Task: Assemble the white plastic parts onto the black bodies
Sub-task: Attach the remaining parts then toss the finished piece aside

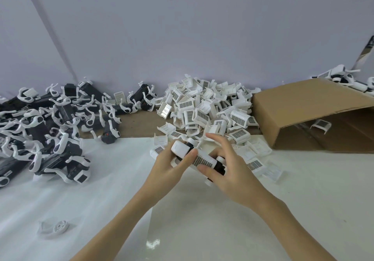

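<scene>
A black body with a white grille cover on it is held between both hands over the table's middle. My left hand grips its left end, thumb lying along the cover. My right hand holds the right end, with its fingers curled round the black part and two fingers lifted above. A pile of loose white covers lies just behind the hands. Black bodies with white curved arms are heaped at the left.
An open cardboard box lies on its side at the right, one white cover inside it. Finished white units sit behind the box. A small white round part lies near left on the white table sheet.
</scene>
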`<state>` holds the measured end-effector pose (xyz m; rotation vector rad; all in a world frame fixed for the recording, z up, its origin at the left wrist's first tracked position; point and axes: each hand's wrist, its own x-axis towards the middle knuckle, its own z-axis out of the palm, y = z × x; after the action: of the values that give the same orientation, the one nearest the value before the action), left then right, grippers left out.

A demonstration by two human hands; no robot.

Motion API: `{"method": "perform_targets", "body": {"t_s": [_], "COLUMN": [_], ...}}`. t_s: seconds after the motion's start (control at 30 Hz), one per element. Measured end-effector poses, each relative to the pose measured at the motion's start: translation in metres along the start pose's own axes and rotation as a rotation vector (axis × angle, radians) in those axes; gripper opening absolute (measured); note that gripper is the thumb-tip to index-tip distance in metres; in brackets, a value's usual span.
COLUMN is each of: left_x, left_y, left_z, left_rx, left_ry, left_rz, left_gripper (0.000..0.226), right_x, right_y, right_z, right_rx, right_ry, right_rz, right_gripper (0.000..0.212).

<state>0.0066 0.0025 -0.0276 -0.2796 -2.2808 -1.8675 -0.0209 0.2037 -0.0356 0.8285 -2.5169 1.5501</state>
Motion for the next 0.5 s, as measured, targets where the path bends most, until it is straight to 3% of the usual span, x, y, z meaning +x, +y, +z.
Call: {"method": "perform_targets", "body": {"t_s": [0.23,0.37,0.5], "left_x": [-0.001,0.0,0.002], "left_y": [0.0,0.002,0.003], "left_z": [-0.003,-0.003,0.004], "left_rx": [0.027,-0.02,-0.12], "left_ry": [-0.019,0.049,0.151], "left_rz": [0.068,0.046,-0.06], "left_gripper": [0.032,0.029,0.021], "right_x": [-0.001,-0.001,-0.003], "right_y": [-0.01,-0.013,-0.015], "right_z": [-0.001,-0.004,0.003], "right_rx": [0.071,0.048,-0.256], "right_ry": [-0.012,0.09,0.086], "right_rz": [0.035,-0.032,-0.132], "right_gripper": [0.053,0.046,0.069]}}
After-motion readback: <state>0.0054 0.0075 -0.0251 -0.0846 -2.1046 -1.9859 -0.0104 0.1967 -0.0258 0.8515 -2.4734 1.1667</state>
